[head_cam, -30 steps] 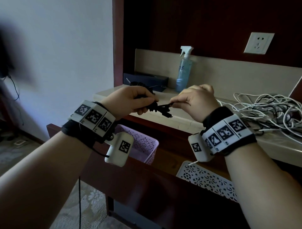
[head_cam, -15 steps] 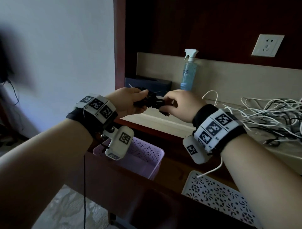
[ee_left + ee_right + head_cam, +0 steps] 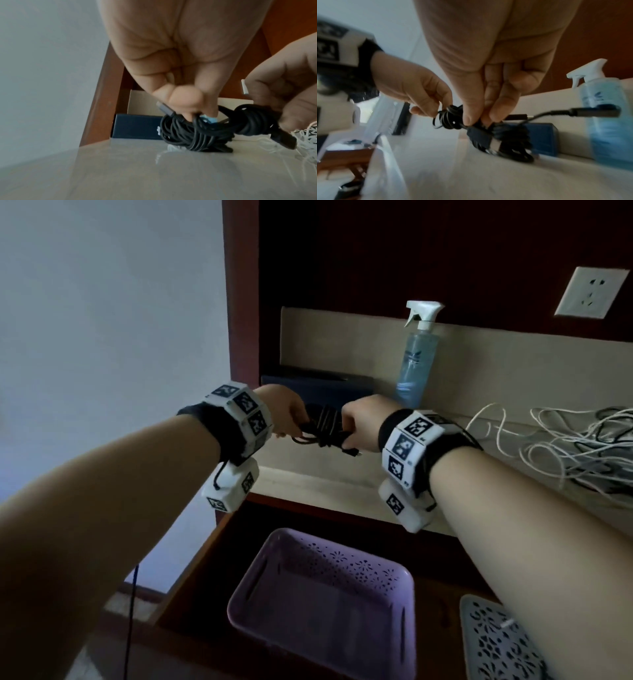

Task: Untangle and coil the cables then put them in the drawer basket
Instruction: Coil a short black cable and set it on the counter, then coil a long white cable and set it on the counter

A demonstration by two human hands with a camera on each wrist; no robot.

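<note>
A coiled black cable (image 3: 323, 429) hangs between both hands just above the beige counter (image 3: 308, 477). My left hand (image 3: 289, 414) pinches the coil's left loops (image 3: 181, 129). My right hand (image 3: 359, 422) pinches the wrapped right end (image 3: 474, 127), and a black plug (image 3: 481, 139) sticks out below its fingers. A second plug end (image 3: 594, 111) points right. The purple basket (image 3: 404, 577) sits in the open drawer directly below the hands. A tangle of white and black cables (image 3: 565, 446) lies on the counter to the right.
A blue spray bottle (image 3: 416, 361) stands at the back of the counter beside a dark box (image 3: 318, 386). A white perforated basket (image 3: 496, 645) is in the drawer at lower right. A wall socket (image 3: 591, 292) is at upper right; a dark wooden panel (image 3: 239, 285) rises on the left.
Both hands have moved closer together and forward over the counter with the black coil. The head view has tipped down, so the purple basket shows in full.
</note>
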